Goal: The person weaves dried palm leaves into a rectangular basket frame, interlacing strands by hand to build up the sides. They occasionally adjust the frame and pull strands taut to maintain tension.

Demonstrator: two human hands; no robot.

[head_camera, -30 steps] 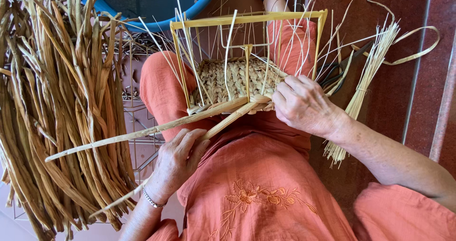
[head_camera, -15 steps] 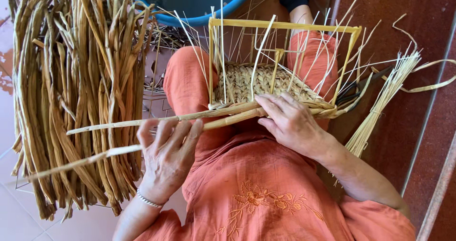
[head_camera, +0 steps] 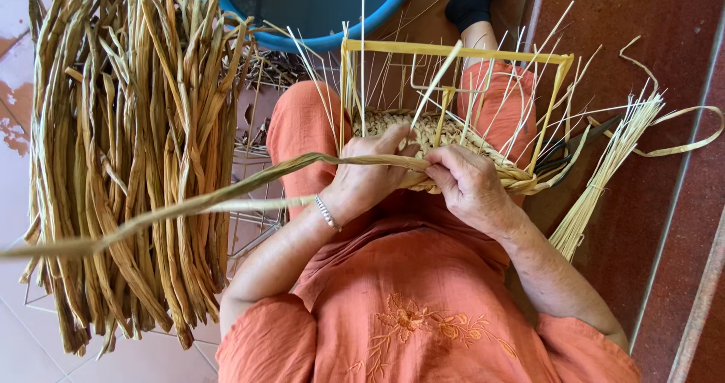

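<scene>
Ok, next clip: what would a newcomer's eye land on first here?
Probably the big bundle of dried stalks filling the left side. Next, at centre, the left hand and right hand meeting on a half-woven basket in its yellow frame, on the lap.

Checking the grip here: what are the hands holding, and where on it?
Both the left hand and right hand grip long dried leaf strands at their near ends, against the woven basket's edge.

Left hand [head_camera: 370,175] up from lap to woven edge [head_camera: 453,173], apparently beside right hand [head_camera: 470,186].
</scene>
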